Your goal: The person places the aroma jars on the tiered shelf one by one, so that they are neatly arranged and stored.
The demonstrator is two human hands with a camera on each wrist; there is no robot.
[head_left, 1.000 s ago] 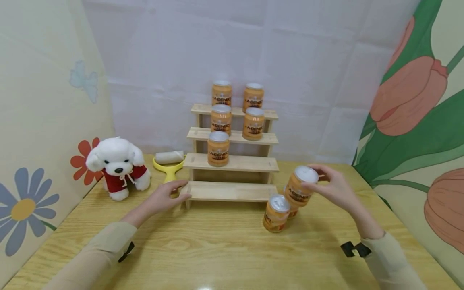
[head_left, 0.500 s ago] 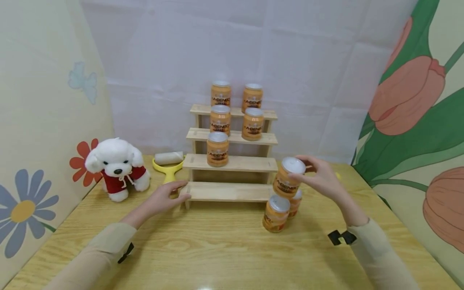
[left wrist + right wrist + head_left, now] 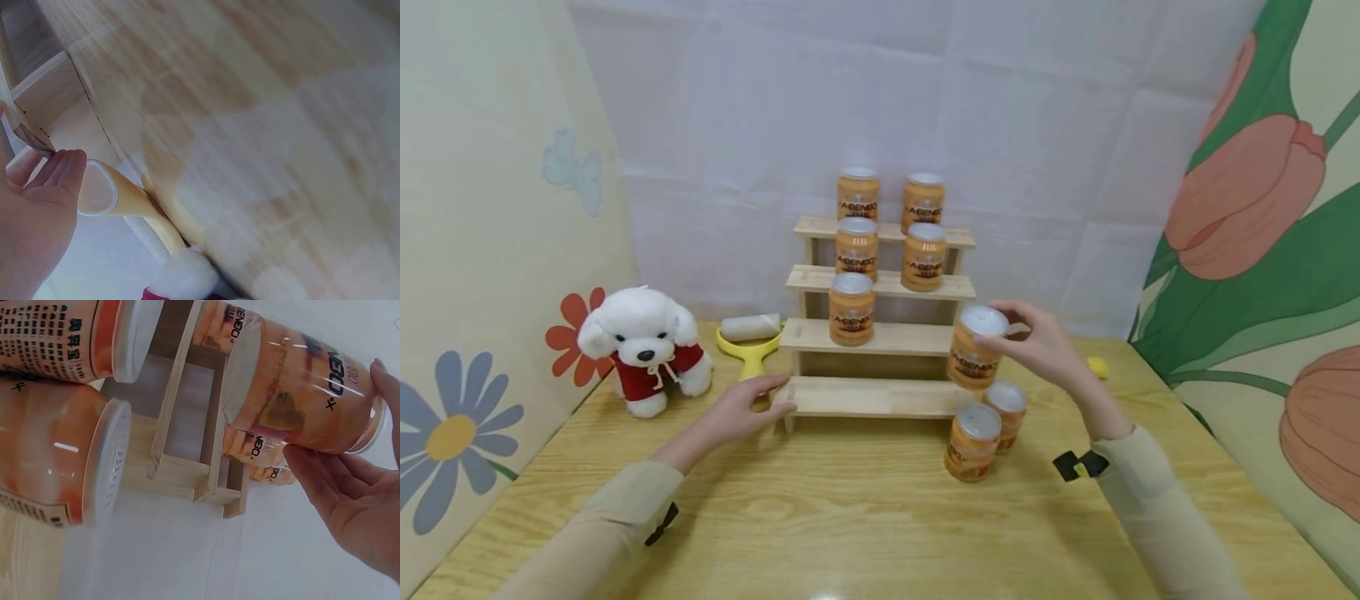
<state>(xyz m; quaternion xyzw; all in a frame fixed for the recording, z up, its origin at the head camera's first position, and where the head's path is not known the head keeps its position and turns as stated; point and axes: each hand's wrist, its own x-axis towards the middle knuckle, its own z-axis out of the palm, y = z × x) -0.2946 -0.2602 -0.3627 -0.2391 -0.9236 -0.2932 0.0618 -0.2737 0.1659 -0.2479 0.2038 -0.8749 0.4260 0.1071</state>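
An orange can with a silver lid (image 3: 976, 348) hangs near the right end of the third step of a wooden tiered display shelf (image 3: 865, 397). My right hand (image 3: 1037, 343) grips this can near its top, thumb in front. In the right wrist view, thumb and fingers are round the can (image 3: 306, 387), its base off any step. My left hand (image 3: 747, 411) holds the left end of the lowest step. The left wrist view shows that hand (image 3: 47, 200) with its fingertips at the plank's end. Several matching cans stand on the upper steps, with one can (image 3: 852, 310) left on the third.
Two more cans, one in front (image 3: 973, 442) and one behind (image 3: 1006, 414), stand on the table by the shelf's right front corner. A yellow-handled lint roller (image 3: 750, 343) and a white plush dog (image 3: 643, 346) are on the left. A small yellow object (image 3: 1098, 367) lies behind the right arm.
My right hand has carried the can left and upward, from over the two table cans toward the third step's right end. The left hand stays at the shelf.
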